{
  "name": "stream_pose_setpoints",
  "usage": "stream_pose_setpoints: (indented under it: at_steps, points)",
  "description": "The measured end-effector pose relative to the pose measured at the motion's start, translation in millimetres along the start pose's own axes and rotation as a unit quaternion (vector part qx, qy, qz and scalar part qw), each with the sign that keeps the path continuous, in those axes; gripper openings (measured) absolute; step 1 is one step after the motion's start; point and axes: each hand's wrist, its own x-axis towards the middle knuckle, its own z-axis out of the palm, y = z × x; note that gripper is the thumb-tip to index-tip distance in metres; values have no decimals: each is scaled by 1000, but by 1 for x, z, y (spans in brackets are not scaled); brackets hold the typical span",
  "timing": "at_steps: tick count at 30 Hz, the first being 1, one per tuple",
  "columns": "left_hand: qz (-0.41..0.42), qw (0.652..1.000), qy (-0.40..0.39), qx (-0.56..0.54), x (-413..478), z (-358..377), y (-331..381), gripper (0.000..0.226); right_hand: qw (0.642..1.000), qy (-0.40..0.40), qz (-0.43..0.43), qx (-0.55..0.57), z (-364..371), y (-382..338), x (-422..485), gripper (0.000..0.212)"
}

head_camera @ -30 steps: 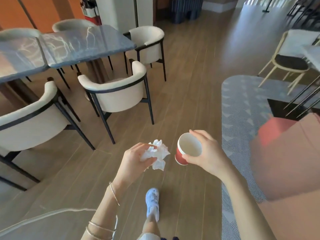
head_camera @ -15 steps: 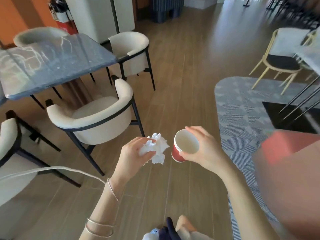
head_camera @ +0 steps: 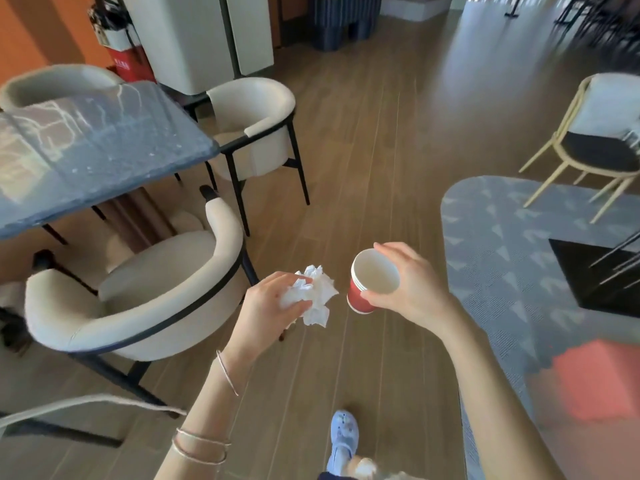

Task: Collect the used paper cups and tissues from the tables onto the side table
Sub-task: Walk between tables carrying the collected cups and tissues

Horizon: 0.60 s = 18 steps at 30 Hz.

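Carrying above the wooden floor: left hand clenched round a crumpled tissue, right hand wrapped round a red paper cup. Keep cup upright, tissue squeezed tight, walking steadily toward the side table

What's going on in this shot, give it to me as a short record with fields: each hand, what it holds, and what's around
left hand: grips a crumpled white tissue
right hand: holds a red paper cup, tilted with its mouth toward the camera, inside looks empty
carried items: apart, side by side above the wood floor
to the left: cream armchair at a dark marble table
to the right: grey patterned rug
below: one blue shoe
side table: cannot tell which it is
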Motion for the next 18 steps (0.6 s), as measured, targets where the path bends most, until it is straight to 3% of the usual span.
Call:
stream_pose_setpoints:
  at_steps: [9, 18]
  points:
    - [3, 1000, 19, -9, 158, 39, -12, 24, 1000, -10, -27, -3, -40, 53, 156, 80]
    - [3, 1000, -5, -8, 329, 74, -61, 25, 1000, -14, 1, -3, -40, 111, 317, 80]
